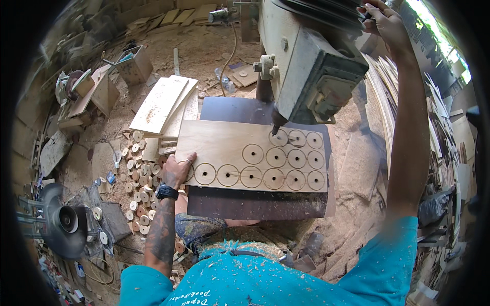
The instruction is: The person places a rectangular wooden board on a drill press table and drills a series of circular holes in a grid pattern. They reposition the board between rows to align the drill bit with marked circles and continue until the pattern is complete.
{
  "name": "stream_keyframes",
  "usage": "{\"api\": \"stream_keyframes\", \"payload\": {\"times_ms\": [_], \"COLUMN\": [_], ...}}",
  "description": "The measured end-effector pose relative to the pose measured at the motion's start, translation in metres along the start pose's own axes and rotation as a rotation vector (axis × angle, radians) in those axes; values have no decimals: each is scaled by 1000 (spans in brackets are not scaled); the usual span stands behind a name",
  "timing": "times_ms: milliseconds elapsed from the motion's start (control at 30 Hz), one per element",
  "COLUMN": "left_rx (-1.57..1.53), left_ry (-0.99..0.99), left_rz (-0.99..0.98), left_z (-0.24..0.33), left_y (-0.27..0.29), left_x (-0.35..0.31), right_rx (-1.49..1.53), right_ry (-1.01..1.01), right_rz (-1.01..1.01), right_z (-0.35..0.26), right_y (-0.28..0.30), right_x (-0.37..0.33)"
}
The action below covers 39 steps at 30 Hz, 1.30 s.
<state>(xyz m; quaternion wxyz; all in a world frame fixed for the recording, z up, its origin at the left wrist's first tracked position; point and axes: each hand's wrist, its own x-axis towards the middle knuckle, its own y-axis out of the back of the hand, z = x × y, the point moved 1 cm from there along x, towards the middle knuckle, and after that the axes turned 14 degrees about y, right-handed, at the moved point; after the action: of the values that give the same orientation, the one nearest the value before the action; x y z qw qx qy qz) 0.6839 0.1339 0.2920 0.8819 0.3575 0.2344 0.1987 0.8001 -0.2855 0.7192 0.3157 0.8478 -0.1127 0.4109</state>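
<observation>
A light plywood board (217,143) lies on the dark table (255,204) of a drill press (306,61). Several round grooves, most with a dark hole at the centre, cover its right part and front edge. My left hand (176,171) grips the board's left end, thumb on top; its other fingers are partly hidden. Raised at the upper right, my right hand (385,23) is closed around a dark handle beside the machine's head, only partly visible. The drill chuck (277,120) points down over the leftmost circle of the far row; whether its tip touches the wood I cannot tell.
Many small wooden discs (140,191) are heaped left of the table. Pale boards (158,104) lie beyond them. A fan (64,220) stands at the left, and long wood strips (390,97) lean at the right. Sawdust covers the floor.
</observation>
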Motion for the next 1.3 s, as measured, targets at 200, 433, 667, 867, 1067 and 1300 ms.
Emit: {"api": "stream_keyframes", "payload": {"times_ms": [200, 433, 667, 867, 1067, 1300], "left_rx": [3, 148, 110, 87, 85, 66], "left_ry": [44, -1, -42, -68, -81, -54], "left_rz": [-43, -25, -48, -16, 4, -19], "left_z": [17, 30, 38, 39, 37, 40], "left_y": [-16, -8, -2, -1, -4, 3], "left_x": [-12, -29, -39, -40, -39, -40], "right_rx": [38, -65, 0, -12, -59, -127], "right_ry": [31, 153, 108, 114, 150, 283], "right_rz": [-25, -35, 0, -26, -20, 57], "right_z": [4, 5, 18, 25, 20, 20], "right_y": [0, -6, -2, -2, 1, 10], "right_x": [3, 3, 16, 22, 15, 9]}}
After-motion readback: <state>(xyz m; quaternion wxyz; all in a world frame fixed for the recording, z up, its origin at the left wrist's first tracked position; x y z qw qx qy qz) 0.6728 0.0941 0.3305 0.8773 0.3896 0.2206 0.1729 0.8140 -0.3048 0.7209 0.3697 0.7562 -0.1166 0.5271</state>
